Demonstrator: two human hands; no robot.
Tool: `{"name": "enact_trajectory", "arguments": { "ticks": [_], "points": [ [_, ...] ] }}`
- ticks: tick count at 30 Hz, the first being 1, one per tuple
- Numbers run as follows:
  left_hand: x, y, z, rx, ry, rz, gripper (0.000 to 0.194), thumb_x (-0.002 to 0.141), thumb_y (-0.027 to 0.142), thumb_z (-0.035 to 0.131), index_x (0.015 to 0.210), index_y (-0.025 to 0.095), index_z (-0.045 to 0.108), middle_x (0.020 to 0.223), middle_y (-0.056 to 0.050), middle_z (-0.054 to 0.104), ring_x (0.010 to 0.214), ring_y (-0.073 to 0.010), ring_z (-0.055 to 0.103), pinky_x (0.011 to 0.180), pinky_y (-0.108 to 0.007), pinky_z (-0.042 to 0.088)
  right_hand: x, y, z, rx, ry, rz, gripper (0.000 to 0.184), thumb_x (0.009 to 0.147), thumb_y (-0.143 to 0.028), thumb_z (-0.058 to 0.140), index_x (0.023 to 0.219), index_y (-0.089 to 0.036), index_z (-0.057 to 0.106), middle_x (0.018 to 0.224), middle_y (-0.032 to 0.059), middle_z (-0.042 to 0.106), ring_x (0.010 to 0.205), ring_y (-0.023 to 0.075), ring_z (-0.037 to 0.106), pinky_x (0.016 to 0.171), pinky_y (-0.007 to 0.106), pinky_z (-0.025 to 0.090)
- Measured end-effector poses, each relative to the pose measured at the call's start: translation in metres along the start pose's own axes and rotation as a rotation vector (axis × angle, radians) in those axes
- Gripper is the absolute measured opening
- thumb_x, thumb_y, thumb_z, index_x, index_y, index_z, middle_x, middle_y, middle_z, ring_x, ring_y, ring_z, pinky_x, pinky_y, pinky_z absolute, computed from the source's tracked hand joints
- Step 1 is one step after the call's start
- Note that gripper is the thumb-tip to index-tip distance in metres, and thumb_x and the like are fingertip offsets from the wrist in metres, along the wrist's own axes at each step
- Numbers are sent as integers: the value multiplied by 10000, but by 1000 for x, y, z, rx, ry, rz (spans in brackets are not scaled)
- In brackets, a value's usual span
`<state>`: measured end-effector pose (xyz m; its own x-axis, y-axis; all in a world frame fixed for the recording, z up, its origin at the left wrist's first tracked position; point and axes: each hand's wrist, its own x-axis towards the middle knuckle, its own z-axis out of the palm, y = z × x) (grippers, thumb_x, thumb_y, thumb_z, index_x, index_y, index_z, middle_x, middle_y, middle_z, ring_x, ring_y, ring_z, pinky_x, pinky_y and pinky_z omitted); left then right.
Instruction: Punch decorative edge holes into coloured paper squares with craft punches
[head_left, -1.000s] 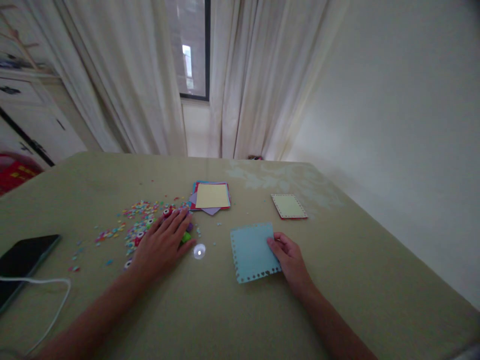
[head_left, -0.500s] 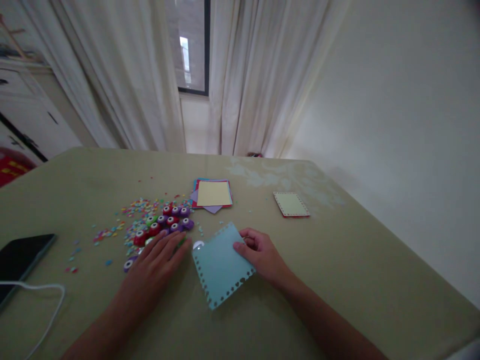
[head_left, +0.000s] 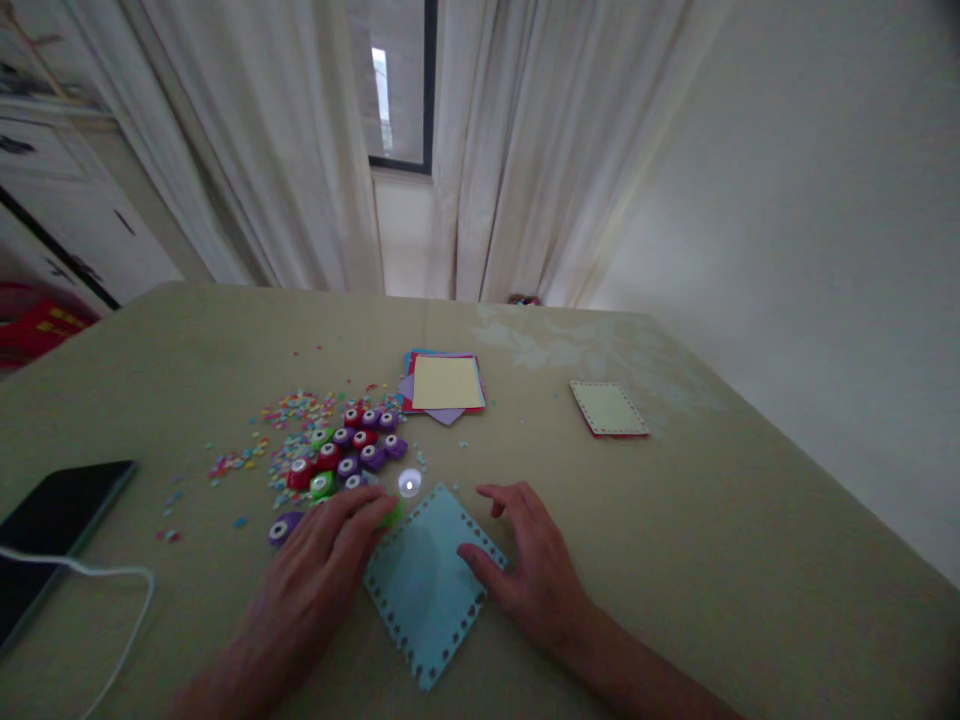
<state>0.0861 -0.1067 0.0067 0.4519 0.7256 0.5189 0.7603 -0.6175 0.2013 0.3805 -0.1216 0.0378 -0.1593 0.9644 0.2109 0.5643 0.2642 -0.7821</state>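
A sheet of light blue paper (head_left: 431, 590) with small shapes punched along its edges lies corner-on in front of me. My left hand (head_left: 330, 550) is closed around a green craft punch (head_left: 392, 513), mostly hidden under its fingers, at the sheet's upper left edge. On the right, my right hand (head_left: 517, 550) has its thumb and fingers apart, the thumb over the sheet's right corner; whether it touches is unclear. Beyond my left hand sit several red, purple and green craft punches (head_left: 349, 450). A small clear round piece (head_left: 409, 483) lies just above the sheet.
Tiny coloured paper cutouts (head_left: 296, 412) are scattered around the punches. Coloured square papers (head_left: 446, 385) are stacked farther back, and a punched cream sheet (head_left: 609, 409) lies over red on the right. A dark phone (head_left: 67, 510) with a white cable (head_left: 112, 572) is at left.
The blue sheet has moved left and toward me, turning corner-on. My right hand has let go of it. My left hand has drawn nearer with the green punch, uncovering the other punches.
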Motion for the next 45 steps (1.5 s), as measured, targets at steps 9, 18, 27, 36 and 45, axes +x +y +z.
{"name": "enact_trajectory", "arguments": {
  "ticks": [9,18,27,36,45],
  "points": [
    [-5,64,-25,-274,-200,290,630,1097,260,525,1691,409,378,1351,-37,777,1225,-237,747,1111,-336,563,-27,-17,11,270,-337,-25,253,908,-456,810,914,-209,756,789,16,725,674,160,591,668,272,434],
    [-3,29,6,5,-207,13,759,1006,642,671,1624,236,503,1634,-147,566,1447,-368,554,1172,-500,478,4,-2,-18,473,-182,244,469,965,-661,693,875,-203,646,723,-32,474,655,144,419,589,261,328],
    [-3,19,-19,-370,-523,-111,1015,765,235,938,1638,419,454,1646,-74,530,1438,-318,586,1175,-469,533,10,9,-18,723,-178,449,596,719,-745,891,841,-197,691,716,-17,575,600,126,431,562,251,347],
    [-3,31,-21,-438,-557,-172,826,677,168,951,1402,385,619,1499,-57,595,1365,-317,607,1125,-472,556,-3,5,-11,560,-285,315,460,770,-525,948,1027,-202,743,738,-24,613,625,133,506,565,241,375],
    [0,33,-23,-425,-567,-152,554,737,192,925,1209,339,675,1465,-41,633,1361,-310,601,1093,-446,556,-3,5,-11,431,-299,229,436,810,-518,935,1067,-205,776,761,-21,620,625,135,516,564,246,384]
  ]
}}
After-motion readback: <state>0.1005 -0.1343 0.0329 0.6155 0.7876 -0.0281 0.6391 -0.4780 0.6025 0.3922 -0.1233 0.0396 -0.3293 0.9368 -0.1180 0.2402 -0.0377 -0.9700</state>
